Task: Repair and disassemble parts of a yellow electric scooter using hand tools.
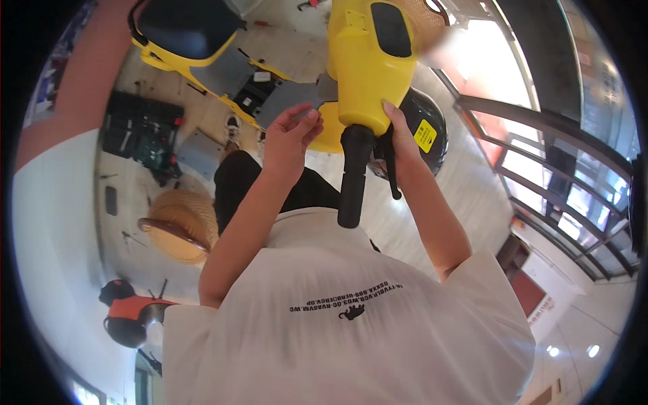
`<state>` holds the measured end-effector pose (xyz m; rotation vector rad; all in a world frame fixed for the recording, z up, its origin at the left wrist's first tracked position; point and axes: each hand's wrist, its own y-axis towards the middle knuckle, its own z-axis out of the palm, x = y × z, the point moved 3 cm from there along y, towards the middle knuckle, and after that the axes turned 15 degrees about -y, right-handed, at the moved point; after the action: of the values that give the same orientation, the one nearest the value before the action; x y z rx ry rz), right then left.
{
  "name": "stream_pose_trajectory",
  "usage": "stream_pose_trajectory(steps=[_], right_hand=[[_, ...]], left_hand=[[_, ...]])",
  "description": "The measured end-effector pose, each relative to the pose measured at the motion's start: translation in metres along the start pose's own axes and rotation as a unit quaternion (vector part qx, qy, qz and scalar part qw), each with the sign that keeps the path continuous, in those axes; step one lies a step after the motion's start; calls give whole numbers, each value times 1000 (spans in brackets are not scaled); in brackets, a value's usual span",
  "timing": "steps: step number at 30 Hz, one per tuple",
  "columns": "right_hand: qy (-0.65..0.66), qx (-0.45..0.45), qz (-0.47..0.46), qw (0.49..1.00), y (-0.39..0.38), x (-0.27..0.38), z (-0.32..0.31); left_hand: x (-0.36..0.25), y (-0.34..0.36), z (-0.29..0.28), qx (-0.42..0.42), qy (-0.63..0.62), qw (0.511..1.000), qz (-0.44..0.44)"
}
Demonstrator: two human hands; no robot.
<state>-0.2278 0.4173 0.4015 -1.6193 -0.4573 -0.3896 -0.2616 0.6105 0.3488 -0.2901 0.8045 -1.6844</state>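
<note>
A yellow electric scooter stands in front of me, its handlebar cover (368, 74) topped by a dark display (391, 30). My right hand (403, 138) grips the lower right edge of that cover. The thumb presses on the yellow shell, and the other fingers are partly hidden beside the black brake lever (391, 169). From the cover a black handlebar grip (354, 182) points toward me. My left hand (290, 138) hovers left of the cover, fingers curled and thumb close to the index finger. Whatever it may pinch is too small to make out.
Left of centre lie the scooter's grey footboard (287, 101), an uncovered compartment (258, 91) and the black seat (189, 27). An open tool case (143, 128) rests on the floor beside a grey panel (200, 152). Closer are a wicker chair (179, 219) and a red-and-black vehicle (135, 314).
</note>
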Motion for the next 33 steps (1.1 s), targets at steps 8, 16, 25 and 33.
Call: stream_pose_trajectory(steps=[8,16,25,33], right_hand=[[39,-13,-99,994,-14,-19,-21],[22,82,-156,984,-29,-10,-12],[-67,-37,-79,994,-47,17,1],[-222,-407,-387,797,-114,88,40]], left_hand=[[10,41,-1,21,-197,975,-97],[3,58,-13,88,-111,979,-150],[-19,52,-33,73,-50,973,-212],[-58,4,4,165,-31,966,-195]])
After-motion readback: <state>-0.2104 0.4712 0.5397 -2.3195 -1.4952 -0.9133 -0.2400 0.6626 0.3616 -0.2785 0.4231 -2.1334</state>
